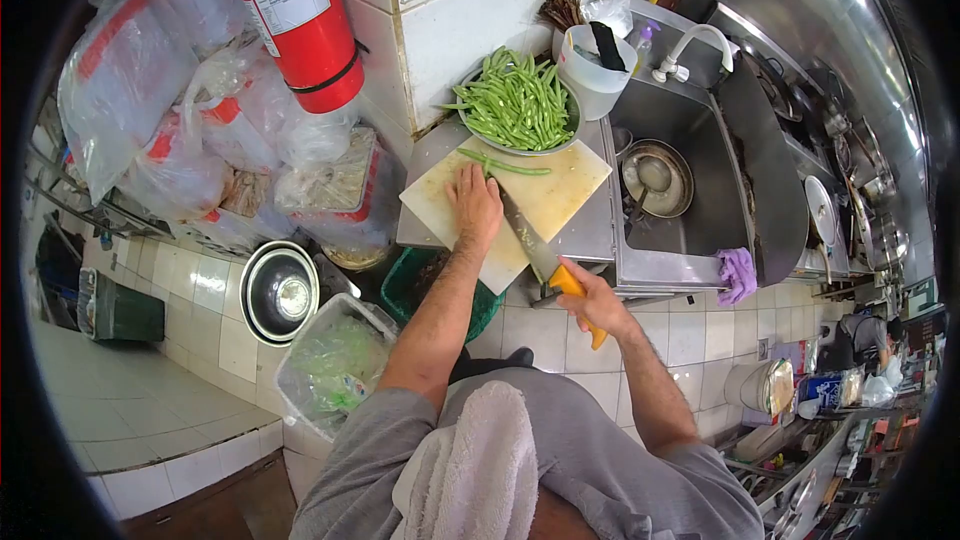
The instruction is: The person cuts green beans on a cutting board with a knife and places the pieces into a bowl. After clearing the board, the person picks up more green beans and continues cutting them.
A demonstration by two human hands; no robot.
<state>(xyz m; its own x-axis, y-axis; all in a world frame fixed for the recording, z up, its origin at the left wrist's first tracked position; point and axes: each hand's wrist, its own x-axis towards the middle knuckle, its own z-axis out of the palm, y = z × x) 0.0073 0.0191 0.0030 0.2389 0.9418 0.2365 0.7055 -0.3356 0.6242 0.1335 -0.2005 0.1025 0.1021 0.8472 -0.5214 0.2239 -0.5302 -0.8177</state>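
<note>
On a worn white cutting board (560,190) lie a few long green beans (520,170). My left hand (474,208) rests on the board with its fingers together, their tips pressed on the near ends of these beans. The orange handle of a kitchen knife (534,245) is gripped in my right hand (598,306). Its wide blade slants over the board, with the tip beside my left fingers and green bits stuck on the steel. Behind the board, a round metal bowl (530,150) is heaped with cut green beans (512,100).
Right of the board is a metal sink (700,220) holding a pan (672,165). A white tub (592,80) stands behind. Below left are a green crate (484,318) and a clear plastic bin (300,380). A fire extinguisher (335,80) hangs left. Another person (865,335) is far right.
</note>
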